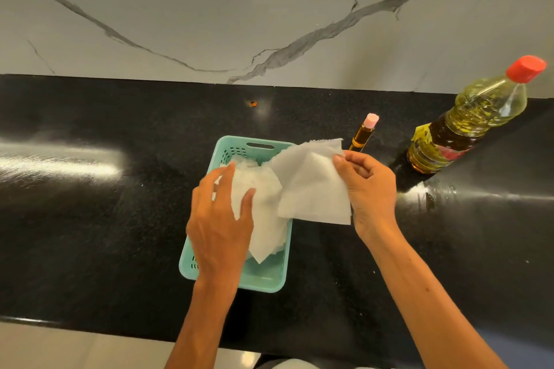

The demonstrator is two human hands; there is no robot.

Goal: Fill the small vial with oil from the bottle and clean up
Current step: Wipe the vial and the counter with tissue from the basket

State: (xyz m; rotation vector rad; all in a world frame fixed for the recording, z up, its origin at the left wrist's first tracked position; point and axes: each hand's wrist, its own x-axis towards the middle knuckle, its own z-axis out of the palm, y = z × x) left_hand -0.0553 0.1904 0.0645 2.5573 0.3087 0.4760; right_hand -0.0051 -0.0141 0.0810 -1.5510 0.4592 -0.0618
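Observation:
A small vial (363, 133) with a pink cap stands upright on the black counter, holding amber oil. To its right stands the oil bottle (467, 120) with a red cap on. A teal basket (263, 277) in the middle holds white paper towels. My right hand (370, 189) pinches one white paper towel (311, 186) and holds it above the basket's right rim. My left hand (223, 219) rests on the towel stack (263, 213) in the basket, fingers spread and pressing it down.
The black counter (90, 234) runs left to right, with a marble wall (209, 15) behind it. A small orange spot (252, 103) lies near the back edge. A wet sheen (431, 195) shows in front of the bottle. The counter's front edge is below my arms.

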